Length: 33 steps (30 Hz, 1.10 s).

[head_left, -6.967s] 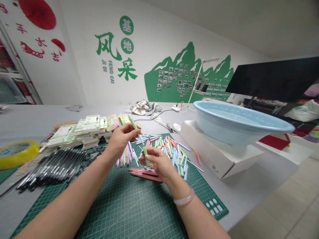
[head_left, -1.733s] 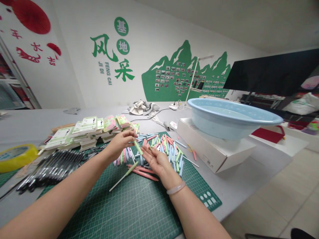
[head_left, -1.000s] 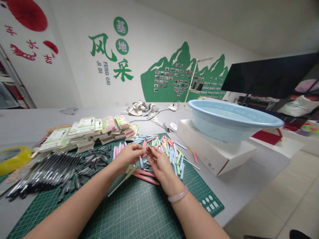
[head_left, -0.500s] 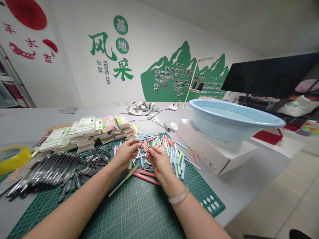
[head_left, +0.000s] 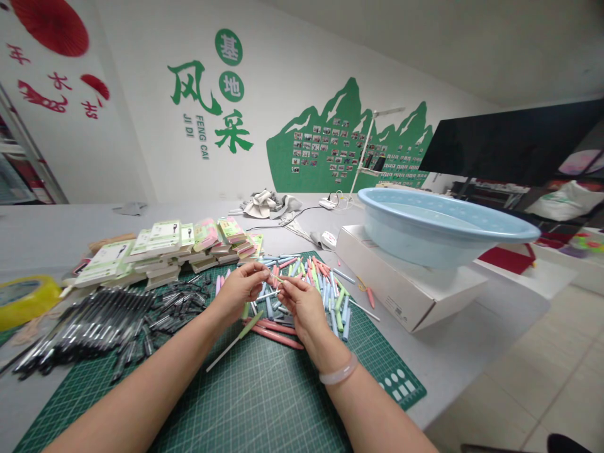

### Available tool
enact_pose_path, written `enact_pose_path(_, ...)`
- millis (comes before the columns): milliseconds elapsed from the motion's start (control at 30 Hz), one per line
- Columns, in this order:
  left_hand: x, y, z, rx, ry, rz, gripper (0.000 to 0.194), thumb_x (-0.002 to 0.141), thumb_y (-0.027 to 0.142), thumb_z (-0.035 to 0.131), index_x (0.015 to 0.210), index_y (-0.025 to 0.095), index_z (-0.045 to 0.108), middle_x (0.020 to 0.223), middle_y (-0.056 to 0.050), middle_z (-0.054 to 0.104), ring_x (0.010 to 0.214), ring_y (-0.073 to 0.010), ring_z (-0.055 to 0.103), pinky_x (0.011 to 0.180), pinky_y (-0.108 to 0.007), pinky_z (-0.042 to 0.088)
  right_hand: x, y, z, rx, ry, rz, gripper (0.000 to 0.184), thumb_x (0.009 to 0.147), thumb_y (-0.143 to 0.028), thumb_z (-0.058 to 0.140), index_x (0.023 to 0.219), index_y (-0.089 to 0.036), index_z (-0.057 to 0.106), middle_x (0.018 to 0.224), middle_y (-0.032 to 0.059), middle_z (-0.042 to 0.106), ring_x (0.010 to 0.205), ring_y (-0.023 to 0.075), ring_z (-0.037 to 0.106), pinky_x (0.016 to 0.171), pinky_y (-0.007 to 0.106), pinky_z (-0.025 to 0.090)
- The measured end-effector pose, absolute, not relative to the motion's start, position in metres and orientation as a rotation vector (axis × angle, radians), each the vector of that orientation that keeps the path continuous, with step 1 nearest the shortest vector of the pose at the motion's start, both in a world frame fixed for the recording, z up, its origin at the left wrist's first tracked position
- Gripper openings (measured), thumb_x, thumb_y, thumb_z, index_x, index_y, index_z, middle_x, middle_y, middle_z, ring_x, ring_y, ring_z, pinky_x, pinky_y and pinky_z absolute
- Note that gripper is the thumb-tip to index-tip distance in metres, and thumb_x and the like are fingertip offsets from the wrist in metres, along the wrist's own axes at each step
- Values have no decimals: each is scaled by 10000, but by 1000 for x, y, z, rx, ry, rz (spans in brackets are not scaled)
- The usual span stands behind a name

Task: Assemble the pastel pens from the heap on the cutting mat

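Note:
My left hand (head_left: 241,290) and my right hand (head_left: 304,309) meet over the cutting mat (head_left: 264,396), fingertips pinched on a thin pale stick (head_left: 275,277) that looks like a pen refill. It spans the small gap between them; its ends are hidden by the fingers. Beneath and behind lies a heap of pastel pen parts (head_left: 325,277) in pink, green and blue. Closer to me, a green pen barrel (head_left: 250,324) with a white rod (head_left: 223,356) lies aslant on the mat. Pink pen barrels (head_left: 278,336) rest beside my right wrist.
To the left are black pens (head_left: 94,321), black pen parts (head_left: 182,302), stacked small boxes (head_left: 155,242) and yellow tape (head_left: 28,299). At the right, a blue basin (head_left: 438,226) stands on a white box (head_left: 406,296) near the table edge. Crumpled cloth (head_left: 267,204) and a cable lie behind.
Both hands stay almost in place, still pinching the thin stick, with only a slight shift of the fingers. Everything on the table looks the same.

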State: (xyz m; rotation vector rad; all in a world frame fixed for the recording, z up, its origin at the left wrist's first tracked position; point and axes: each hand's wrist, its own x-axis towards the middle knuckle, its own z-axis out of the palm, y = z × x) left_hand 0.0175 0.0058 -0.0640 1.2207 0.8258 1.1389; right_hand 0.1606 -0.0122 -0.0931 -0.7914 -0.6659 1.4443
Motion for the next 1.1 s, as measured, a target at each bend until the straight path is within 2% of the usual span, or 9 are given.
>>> enact_pose_path(200, 18, 6, -66, 1260, 826, 1172, 218, 722, 340, 640, 800, 158, 549, 691, 1, 612, 377, -11, 286, 368, -166, 137, 161, -12, -93, -801, -690, 1416, 260, 572, -226, 755, 806, -119, 715, 684, 37, 685, 553, 88, 584, 598, 216, 513)
enact_pose_path(433, 23, 1, -65, 1409, 866, 1193, 215, 726, 345, 643, 788, 155, 565, 661, 9, 583, 408, -29, 323, 382, -173, 185, 160, -16, -89, -770, -875, 1277, 242, 650, -262, 709, 849, -125, 706, 758, 53, 700, 643, 128, 615, 662, 268, 523)
enact_pose_path(633, 24, -3, -60, 1378, 894, 1208, 231, 702, 362, 658, 781, 161, 576, 591, 37, 535, 397, -33, 294, 392, -183, 158, 162, -20, -83, -709, -935, 1170, 228, 660, -281, 714, 836, -142, 678, 749, 35, 686, 660, 147, 624, 685, 308, 533)
enact_pose_path(1100, 25, -8, -53, 1474, 945, 1307, 243, 709, 363, 665, 827, 151, 650, 527, 47, 463, 438, -57, 300, 426, -203, 203, 161, -23, -77, -680, -897, 1205, 217, 653, -278, 736, 810, -137, 683, 767, 48, 695, 693, 165, 646, 704, 323, 541)
